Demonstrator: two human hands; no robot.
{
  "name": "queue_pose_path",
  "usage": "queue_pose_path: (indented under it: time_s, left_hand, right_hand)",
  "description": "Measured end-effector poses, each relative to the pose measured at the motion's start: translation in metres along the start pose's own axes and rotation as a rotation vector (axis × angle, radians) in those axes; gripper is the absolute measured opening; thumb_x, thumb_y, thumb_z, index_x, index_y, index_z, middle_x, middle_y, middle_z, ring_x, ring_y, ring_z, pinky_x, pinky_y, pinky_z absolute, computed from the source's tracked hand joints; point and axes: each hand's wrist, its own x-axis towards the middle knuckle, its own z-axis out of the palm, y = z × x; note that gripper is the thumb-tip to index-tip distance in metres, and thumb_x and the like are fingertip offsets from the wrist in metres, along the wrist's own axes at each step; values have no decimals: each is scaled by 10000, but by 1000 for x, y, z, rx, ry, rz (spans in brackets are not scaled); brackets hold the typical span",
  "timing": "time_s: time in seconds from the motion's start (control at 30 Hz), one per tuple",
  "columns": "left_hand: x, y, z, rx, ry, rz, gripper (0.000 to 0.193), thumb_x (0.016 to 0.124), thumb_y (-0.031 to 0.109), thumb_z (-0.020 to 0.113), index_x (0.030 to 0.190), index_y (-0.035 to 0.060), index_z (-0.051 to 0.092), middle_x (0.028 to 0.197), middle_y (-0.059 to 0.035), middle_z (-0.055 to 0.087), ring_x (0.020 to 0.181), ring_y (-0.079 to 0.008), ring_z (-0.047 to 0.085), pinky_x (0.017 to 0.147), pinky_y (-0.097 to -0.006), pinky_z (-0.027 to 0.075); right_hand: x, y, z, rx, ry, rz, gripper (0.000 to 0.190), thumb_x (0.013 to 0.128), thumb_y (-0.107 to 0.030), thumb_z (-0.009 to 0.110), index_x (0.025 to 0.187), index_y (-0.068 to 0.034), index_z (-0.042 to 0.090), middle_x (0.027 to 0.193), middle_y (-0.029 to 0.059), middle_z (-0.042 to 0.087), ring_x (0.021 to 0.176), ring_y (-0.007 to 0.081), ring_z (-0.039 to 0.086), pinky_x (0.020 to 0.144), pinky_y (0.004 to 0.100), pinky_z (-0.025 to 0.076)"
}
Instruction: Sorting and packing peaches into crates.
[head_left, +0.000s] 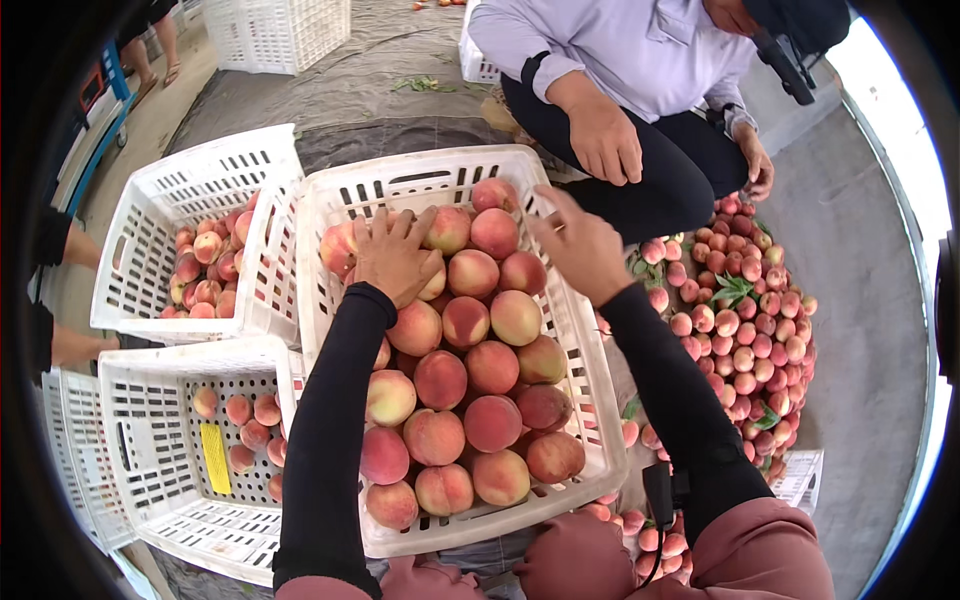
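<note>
Directly before me stands a white slatted plastic crate (457, 159), filled with several rows of red and yellow peaches (491, 424). My left hand (394, 259) rests on peaches at the crate's far left, fingers spread and palm down. The fruit under that palm is partly hidden. My right hand (581, 244) hovers at the far right rim with fingers apart; it is slightly blurred and I see no fruit in it. Black sleeves cover both forearms.
A large heap of peaches (750, 322) with some leaves lies on the ground to the right. At left are a crate part-filled with peaches (206, 262) and another crate (195, 352) holding a few peaches and a yellow mesh sleeve (215, 457). A person (622, 90) crouches beyond the crate.
</note>
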Motion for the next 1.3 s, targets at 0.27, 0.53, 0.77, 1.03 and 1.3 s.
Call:
queue_pose_path:
  time_s: [0.27,0.53,0.77,1.03,1.3]
  left_hand:
    - [7,-7,-1,-18,-76,88,638,869,387,595,1454,191,434,1286,-68,558,1215,-336,460,1025,-535,324]
    - [9,-11,-1,-40,-132,111,648,881,348,598,1473,166,408,1356,-127,520,1288,-354,413,1067,-505,304]
    - [10,-14,2,-90,-148,142,638,883,314,585,1468,131,410,1357,-141,507,1266,-342,431,1063,-485,322]
    - [10,-5,-7,74,-138,136,642,876,312,584,1457,102,408,1347,-153,529,1233,-359,461,1037,-487,357]
    - [2,3,-11,64,-46,45,652,865,389,584,1452,156,422,1322,-90,521,1203,-358,446,1009,-509,354]
  right_hand:
    - [-198,200,-76,493,398,793,335,941,-193,584,1220,-8,595,945,101,673,726,126,628,660,259,505]
    - [-220,236,65,36,31,678,697,765,-330,726,1362,-88,459,1306,250,540,1184,394,555,989,464,450]
    - [-222,187,77,275,264,697,867,719,-320,753,1423,-18,347,1304,281,527,1192,415,540,995,447,443]
    - [-218,138,132,155,-369,257,601,752,-268,740,1302,-154,525,1238,173,562,1094,367,592,895,432,502]
    - [-159,123,51,631,178,643,583,750,-309,777,1201,-44,520,1162,123,565,1067,225,573,934,340,462]
